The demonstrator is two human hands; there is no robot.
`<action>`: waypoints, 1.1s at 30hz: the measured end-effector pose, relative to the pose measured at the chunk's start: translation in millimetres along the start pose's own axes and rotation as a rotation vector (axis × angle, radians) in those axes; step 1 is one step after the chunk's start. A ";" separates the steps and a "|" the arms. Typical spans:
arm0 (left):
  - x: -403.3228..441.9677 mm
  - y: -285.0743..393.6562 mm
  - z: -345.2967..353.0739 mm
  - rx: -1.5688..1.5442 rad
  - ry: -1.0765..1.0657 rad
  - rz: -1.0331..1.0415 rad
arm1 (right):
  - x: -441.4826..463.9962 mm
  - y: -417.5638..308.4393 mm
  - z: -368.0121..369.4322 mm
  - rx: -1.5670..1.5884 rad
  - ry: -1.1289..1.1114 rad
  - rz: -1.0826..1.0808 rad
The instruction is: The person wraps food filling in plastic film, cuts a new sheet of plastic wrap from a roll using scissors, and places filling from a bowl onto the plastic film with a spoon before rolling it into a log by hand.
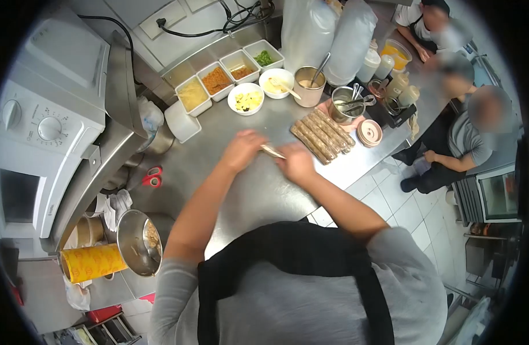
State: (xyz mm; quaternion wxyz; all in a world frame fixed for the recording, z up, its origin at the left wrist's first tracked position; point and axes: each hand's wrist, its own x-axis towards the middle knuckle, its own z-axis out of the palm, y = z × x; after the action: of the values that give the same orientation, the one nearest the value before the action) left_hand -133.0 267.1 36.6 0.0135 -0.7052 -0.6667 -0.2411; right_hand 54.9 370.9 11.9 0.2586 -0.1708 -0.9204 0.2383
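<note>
Over the steel counter (247, 201), my left hand (243, 150) and my right hand (297, 163) hold the two ends of a small pale piece (272, 151) between them. The fingers of both hands are closed on it; what it is made of cannot be told. Wrapped rolls (322, 136) lie side by side to the right of my right hand. Beyond my hands stand a white bowl with yellow pieces (246, 99) and another white bowl (276, 83) with a spoon in it.
Food trays (215, 80) line the wall. Metal pots (309, 86), bottles (369, 64) and a round pink container (369, 133) stand at the right. Red scissors (153, 177), a steel bowl (139, 241) and a microwave (40, 126) are left. Several people (468, 135) are beyond the counter.
</note>
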 end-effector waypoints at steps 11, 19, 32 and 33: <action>55.7 38.6 54.7 -0.054 -0.048 0.145 | -31.1 21.5 -56.2 -0.282 0.023 0.017; 24.4 99.0 73.8 -0.252 0.278 -0.264 | -38.0 28.2 -40.9 -0.372 0.116 0.017; 31.2 109.5 97.0 -0.252 0.289 -0.381 | -172.3 190.2 -418.7 1.137 1.708 0.855; 27.0 113.1 92.6 -0.269 0.299 -0.389 | -186.6 186.6 -417.6 1.216 1.304 0.674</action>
State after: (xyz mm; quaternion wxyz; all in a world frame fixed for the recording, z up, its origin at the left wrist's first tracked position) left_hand 3.7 311.3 -1.3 -0.0287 -0.5157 -0.7422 -0.4271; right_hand 474.1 590.0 154.2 0.6832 -0.3627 -0.2154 0.5960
